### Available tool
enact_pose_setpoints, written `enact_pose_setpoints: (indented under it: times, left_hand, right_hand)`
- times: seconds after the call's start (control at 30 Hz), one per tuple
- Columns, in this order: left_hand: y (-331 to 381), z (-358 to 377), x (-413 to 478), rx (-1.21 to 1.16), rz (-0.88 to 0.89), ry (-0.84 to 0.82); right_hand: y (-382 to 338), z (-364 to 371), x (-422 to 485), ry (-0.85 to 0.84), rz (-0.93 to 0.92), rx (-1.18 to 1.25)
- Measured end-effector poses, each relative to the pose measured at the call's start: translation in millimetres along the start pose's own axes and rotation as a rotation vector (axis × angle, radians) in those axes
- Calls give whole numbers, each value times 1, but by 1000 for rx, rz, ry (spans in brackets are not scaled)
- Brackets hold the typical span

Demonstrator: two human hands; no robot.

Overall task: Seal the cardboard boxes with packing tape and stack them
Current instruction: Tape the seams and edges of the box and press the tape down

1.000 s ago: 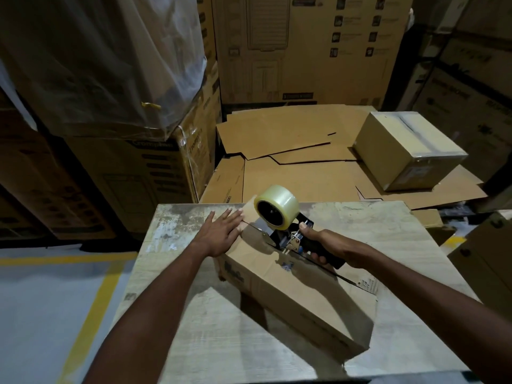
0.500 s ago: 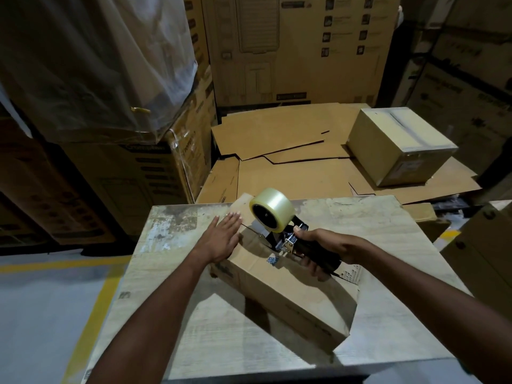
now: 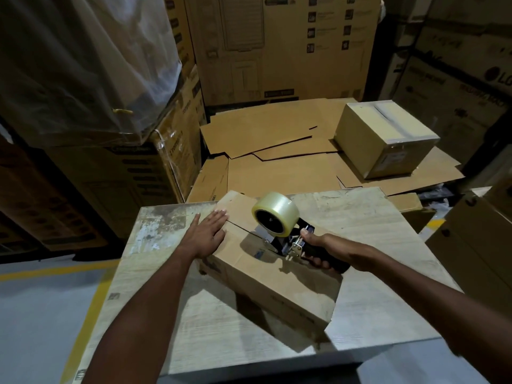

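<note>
a dim storeroom is seen from above, over two bare forearms. a pale, scuffed wooden counter [image 3: 374,223] fills the lower middle of the frame. a long brown cardboard box [image 3: 277,275] is laid on it at a slant, running from just above the centre of the frame down toward the lower right. its top flaps are folded down, and a seam is seen between them.

the left grip [image 3: 206,234] is laid flat on the box's top at the upper left end, fingers straight and together, pressed on the flap. the right grip [image 3: 318,249] is clamped round the black handle of a tape dispenser [image 3: 288,243], right of centre. the dispenser's front is set against the box top on the seam, and a roll of clear packing tape [image 3: 275,213] is carried on it. whether tape is stuck to the seam cannot be made out in the low light.

beyond the counter, flattened cardboard sheets [image 3: 271,134] are spread on the floor, and a taped box [image 3: 385,137] is set on them in the upper right of the frame. printed cartons [image 3: 277,45] are stacked along the top, and a plastic-wrapped load [image 3: 83,65] is seen in the upper left. a yellow floor line [image 3: 83,314] is painted at the lower left.
</note>
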State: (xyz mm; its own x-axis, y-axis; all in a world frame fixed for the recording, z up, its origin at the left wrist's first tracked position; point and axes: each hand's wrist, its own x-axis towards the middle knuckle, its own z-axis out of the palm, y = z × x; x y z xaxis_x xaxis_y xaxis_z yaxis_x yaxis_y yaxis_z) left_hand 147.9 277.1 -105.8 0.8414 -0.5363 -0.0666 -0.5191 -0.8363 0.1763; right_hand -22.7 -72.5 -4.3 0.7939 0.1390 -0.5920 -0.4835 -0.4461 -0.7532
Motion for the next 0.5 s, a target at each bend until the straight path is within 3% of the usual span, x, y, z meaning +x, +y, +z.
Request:
enact_pose_setpoints:
  times: [0.23,0.4,0.5]
  left_hand:
    - [29,-2,5,168,-121,-43]
    - [88,16,-8,56,60,-35]
    - [98,18,-12,12,24,-29]
  right_hand:
    - [23,-12,-29,-67,-2,44]
    - [17,-17,-32,-111,22,81]
    - [18,-14,-30,-78,8,89]
